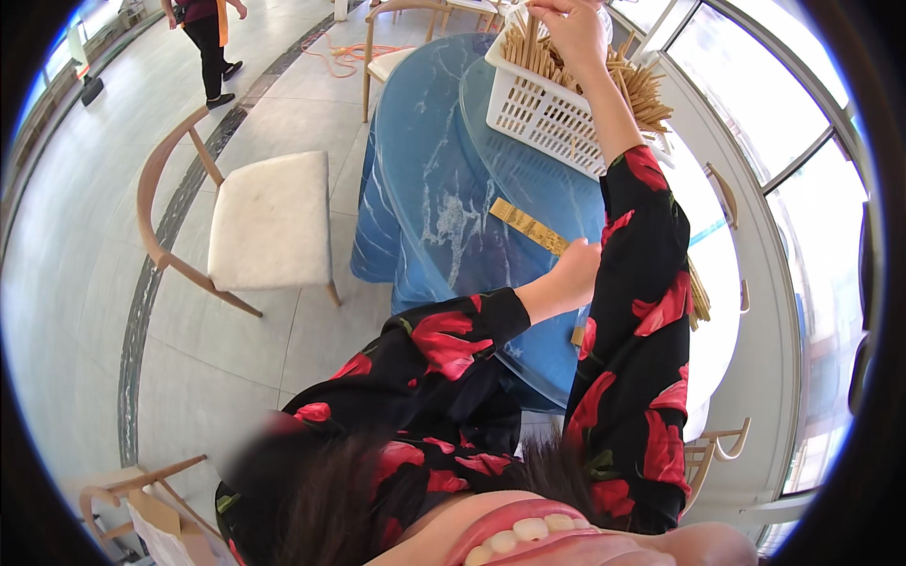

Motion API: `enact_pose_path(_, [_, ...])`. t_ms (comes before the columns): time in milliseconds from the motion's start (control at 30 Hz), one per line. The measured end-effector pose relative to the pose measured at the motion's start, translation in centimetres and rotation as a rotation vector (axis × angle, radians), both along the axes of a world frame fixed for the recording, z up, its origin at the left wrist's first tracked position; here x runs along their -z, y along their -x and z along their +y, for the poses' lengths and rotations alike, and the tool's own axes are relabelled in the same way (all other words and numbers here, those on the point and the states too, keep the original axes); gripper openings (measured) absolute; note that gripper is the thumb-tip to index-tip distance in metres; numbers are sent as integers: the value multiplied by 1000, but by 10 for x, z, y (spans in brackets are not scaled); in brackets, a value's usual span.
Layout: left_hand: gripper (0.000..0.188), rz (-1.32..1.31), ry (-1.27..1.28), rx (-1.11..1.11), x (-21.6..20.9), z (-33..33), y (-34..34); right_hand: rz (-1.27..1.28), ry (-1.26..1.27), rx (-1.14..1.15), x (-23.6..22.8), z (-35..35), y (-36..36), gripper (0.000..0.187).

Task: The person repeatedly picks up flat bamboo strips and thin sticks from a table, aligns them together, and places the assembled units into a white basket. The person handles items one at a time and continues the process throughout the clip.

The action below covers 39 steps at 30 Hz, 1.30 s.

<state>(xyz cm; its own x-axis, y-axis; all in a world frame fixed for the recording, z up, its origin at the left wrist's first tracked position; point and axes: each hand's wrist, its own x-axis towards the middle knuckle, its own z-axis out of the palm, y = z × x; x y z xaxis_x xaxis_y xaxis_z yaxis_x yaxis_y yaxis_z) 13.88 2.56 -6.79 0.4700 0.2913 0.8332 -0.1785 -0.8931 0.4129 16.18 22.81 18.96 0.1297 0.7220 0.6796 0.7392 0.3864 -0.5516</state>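
Observation:
My left hand is closed over the near end of a flat gold printed paper sleeve, which slants up and left above the table. At the far side, my right hand reaches over a white slotted plastic basket. Its fingers pinch the upper end of thin wooden chopsticks standing there. Many more chopsticks fill the basket, some leaning out over its right side. My right forearm hides part of the basket and of the table.
The round table has a blue marbled cover. More sticks lie beyond my right sleeve. A chair with a white seat stands at left. Farther off, a person is on foot near an orange cable. Windows line the right.

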Motion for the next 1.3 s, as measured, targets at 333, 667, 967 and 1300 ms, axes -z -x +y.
enact_pose_path(333, [10, 340, -226, -143, -19, 1, 20, -64, -379, 221, -32, -23, -16, 18])
enact_pose_path(667, [25, 344, -257, -159, -30, -3, 32, 219, -576, 0, -103, -158, -55, 23])
enact_pose_path(967, [25, 344, -255, -133, -30, -3, 36, 35, -42, 150, -3, -206, -121, 22])
enact_pose_path(1300, [27, 418, -239, -132, -33, -2, 38, 324, -150, -106, 78, -205, -124, 34])
